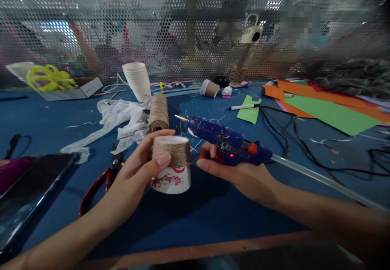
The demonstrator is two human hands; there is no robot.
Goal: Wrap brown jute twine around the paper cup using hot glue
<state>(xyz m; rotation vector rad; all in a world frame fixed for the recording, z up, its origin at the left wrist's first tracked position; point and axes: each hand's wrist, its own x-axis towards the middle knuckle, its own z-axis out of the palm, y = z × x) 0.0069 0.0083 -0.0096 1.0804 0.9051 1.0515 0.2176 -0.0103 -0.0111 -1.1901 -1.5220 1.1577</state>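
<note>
My left hand (146, 160) is closed around a paper cup (172, 182) with a red branch print, thumb in front and fingers behind. Brown twine (179, 154) is wound in rows around the cup's upper part. Close to the cup's right side, my right hand (222, 166) pinches the loose end of the twine between thumb and finger. A blue hot glue gun (219, 136) lies along that same hand, its metal tip pointing left above the cup; its handle is hidden. A clear glue stick (319, 182) sticks out of its rear. Just behind the cup is a twine spool (159, 111).
White lace (124, 117) and red-handled pliers (106, 176) lie left, near a phone (33, 197). Stacked paper cups (137, 81) and a bottle (245, 50) stand at the back by a perforated metal screen (170, 26). Coloured paper (338, 111) and black cables (298, 140) lie right.
</note>
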